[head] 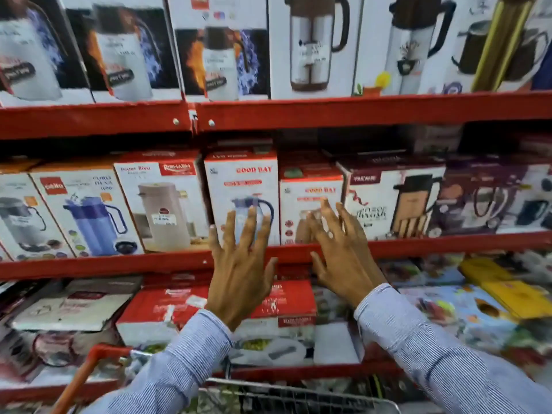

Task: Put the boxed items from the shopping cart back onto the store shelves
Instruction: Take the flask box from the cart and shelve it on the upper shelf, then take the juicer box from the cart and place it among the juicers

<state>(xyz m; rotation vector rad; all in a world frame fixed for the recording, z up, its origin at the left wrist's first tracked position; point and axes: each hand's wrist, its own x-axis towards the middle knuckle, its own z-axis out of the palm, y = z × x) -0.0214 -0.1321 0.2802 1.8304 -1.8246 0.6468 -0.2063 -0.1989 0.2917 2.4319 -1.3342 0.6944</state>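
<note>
Two white-and-red jug boxes stand side by side on the middle red shelf (119,264): a taller one (242,180) with a blue jug picture and a shorter one (310,204) to its right. My left hand (242,270) is raised in front of the taller box, fingers spread, holding nothing. My right hand (337,249) is spread open in front of the shorter box, fingertips at or near its face; contact is unclear. The shopping cart (292,395) shows at the bottom edge, its wire rim and orange handle (86,372) visible; its contents are hidden.
The top shelf (358,110) carries tall flask boxes. More jug and flask boxes fill the middle shelf on both sides of my hands. Below, flat red-and-white boxes (167,309) and colourful packs (466,309) lie stacked.
</note>
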